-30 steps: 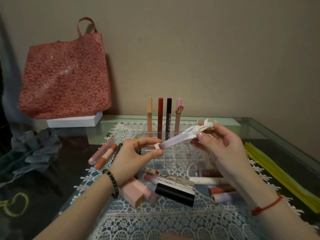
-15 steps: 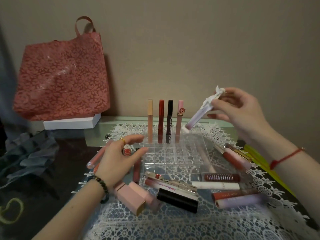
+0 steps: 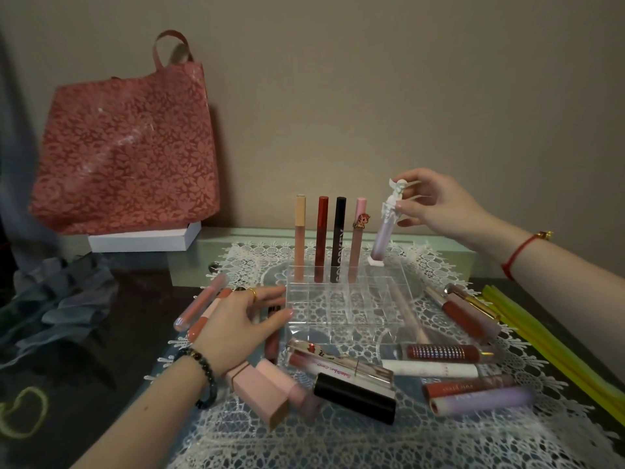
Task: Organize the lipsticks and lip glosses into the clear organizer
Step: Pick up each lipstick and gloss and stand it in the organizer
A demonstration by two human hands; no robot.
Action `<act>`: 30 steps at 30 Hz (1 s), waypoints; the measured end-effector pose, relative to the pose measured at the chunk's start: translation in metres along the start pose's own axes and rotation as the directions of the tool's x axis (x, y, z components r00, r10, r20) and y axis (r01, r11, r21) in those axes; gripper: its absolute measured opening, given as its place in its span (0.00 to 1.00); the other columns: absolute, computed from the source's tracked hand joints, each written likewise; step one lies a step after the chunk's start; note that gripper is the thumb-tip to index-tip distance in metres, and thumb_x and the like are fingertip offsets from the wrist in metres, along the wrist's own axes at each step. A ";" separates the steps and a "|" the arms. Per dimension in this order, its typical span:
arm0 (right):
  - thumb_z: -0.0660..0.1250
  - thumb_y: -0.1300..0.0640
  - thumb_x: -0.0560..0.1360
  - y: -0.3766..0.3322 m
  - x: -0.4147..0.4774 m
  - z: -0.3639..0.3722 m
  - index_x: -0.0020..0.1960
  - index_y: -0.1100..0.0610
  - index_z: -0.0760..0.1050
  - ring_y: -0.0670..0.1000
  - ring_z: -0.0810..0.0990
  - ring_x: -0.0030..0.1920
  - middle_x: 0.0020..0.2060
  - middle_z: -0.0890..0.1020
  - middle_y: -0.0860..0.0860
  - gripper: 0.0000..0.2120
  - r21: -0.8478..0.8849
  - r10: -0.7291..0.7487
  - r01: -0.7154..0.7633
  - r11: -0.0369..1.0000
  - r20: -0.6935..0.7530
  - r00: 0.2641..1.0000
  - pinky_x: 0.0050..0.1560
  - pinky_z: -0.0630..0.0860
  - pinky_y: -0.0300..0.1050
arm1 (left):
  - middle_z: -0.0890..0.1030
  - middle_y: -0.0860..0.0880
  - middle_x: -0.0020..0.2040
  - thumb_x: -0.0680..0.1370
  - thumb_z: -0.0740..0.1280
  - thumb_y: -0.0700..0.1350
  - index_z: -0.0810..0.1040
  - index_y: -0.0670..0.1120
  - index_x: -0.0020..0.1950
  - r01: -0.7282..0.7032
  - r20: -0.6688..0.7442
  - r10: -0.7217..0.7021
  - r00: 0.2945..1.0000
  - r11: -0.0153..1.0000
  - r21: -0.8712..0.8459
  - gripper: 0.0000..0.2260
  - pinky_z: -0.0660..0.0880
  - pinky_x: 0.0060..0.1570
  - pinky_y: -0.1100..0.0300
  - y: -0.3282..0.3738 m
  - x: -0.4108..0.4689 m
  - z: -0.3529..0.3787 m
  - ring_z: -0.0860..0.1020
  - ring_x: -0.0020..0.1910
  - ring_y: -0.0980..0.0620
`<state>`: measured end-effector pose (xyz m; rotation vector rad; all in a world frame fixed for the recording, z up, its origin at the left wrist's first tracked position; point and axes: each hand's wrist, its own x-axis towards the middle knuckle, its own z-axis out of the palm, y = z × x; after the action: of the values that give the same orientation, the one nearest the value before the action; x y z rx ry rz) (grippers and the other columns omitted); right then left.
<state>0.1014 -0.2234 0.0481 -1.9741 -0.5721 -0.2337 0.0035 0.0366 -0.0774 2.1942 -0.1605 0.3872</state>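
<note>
four tubes stand in the clear organizer's back row. right hand fingers pinch a lilac gloss by its cap, tilted over the next slot. left hand, fingers relaxed, touches the organizer wall. many loose tubes remain on the bench: an early stage, judging by this.

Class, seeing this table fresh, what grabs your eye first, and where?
The right hand pinches a lilac gloss with a white figurine cap, tilted over the back edge of the clear organizer. Four tubes stand upright in its back row. A red floral bag stands against the wall, far left.
</note>
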 end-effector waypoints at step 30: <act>0.67 0.61 0.73 0.026 -0.002 0.023 0.58 0.47 0.67 0.44 0.78 0.41 0.43 0.76 0.47 0.18 -0.138 -0.006 0.014 0.990 0.058 0.998 0.43 0.75 0.38 | 0.79 0.60 0.53 0.71 0.69 0.50 0.76 0.54 0.56 0.013 0.023 -0.012 1.000 0.999 -0.036 0.14 0.73 0.55 0.65 -0.003 0.001 0.000 0.76 0.52 0.66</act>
<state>0.1101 -0.2133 0.0162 -2.1180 -0.6168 -0.2286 0.0055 0.0384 -0.0794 2.1640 -0.1649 0.3495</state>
